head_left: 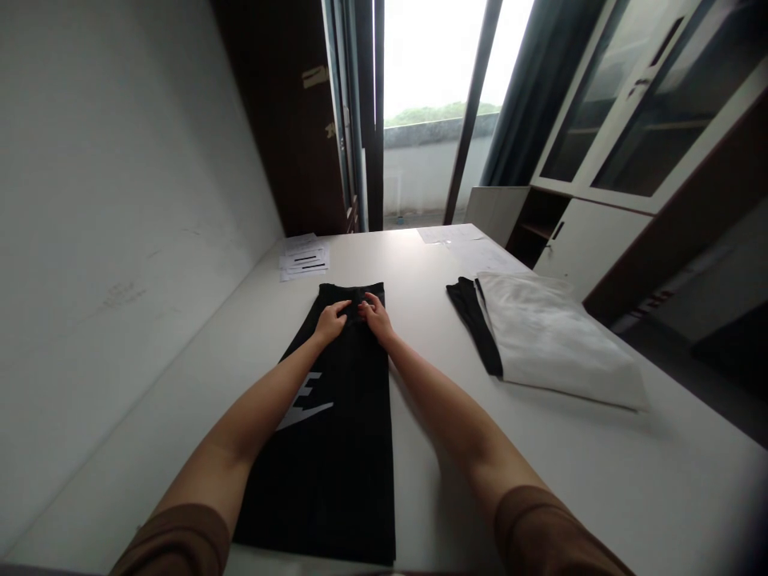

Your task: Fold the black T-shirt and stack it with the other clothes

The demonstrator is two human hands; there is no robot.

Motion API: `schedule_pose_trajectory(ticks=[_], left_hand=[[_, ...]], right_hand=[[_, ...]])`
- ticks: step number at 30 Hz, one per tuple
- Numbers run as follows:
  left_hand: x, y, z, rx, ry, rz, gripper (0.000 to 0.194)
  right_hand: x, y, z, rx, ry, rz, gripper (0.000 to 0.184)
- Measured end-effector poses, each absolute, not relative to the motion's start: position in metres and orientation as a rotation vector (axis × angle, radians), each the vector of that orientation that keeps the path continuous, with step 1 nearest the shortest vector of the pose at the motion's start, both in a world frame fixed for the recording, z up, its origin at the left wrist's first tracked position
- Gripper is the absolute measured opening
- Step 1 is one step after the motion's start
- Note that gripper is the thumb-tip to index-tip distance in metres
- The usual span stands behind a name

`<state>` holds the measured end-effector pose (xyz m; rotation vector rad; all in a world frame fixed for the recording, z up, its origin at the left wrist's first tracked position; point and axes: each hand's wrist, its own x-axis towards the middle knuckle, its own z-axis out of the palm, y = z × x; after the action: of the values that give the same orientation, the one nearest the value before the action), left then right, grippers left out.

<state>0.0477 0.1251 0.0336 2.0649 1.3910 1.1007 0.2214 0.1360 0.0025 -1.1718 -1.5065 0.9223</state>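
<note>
Lying flat, the black garment (354, 472) bears pale print (303, 415).

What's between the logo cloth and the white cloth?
The head view shows white table, the right forearm over it, and a black strip beside the white cloth.

Closer to the person than the left hand's fingers (342, 305), one pale capital letter E (306, 390) can be read on the black garment (354, 456), and just under it stands a pale tick-shaped mark (303, 416) which resembles the Nike sign, while the left forearm (258, 396) covers a part of this print. Beyond these fingers and to their left, the papers (305, 260) on the surface (426, 336) carry dark bars and small lines, too small to be read. Beyond the right hand's fingers (376, 302) and to their right, the print on the sheets (450, 234) is too faint for reading.
</note>
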Motion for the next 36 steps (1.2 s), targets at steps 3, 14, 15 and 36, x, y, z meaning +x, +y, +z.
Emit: schedule_pose_trajectory(ticks=[3,14,15,36], left_hand=[[0.053,0.115,0.028,2.069,1.375,1.086,0.054],[0.056,0.093,0.019,2.164,1.297,1.015,0.049],[0.056,0.092,0.020,2.187,1.303,1.003,0.048],[-0.059,-0.023,0.040,2.544,1.976,0.469,0.042]], right_hand=[[0.223,0.141,-0.001,-1.143,-1.394,1.052,0.062],[0.227,0.145,-0.003,-1.199,-1.385,1.079,0.057],[0.227,0.145,-0.003,-1.224,-1.396,1.059,0.056],[0.231,0.146,0.002,-1.168,-1.679,0.985,0.031]])
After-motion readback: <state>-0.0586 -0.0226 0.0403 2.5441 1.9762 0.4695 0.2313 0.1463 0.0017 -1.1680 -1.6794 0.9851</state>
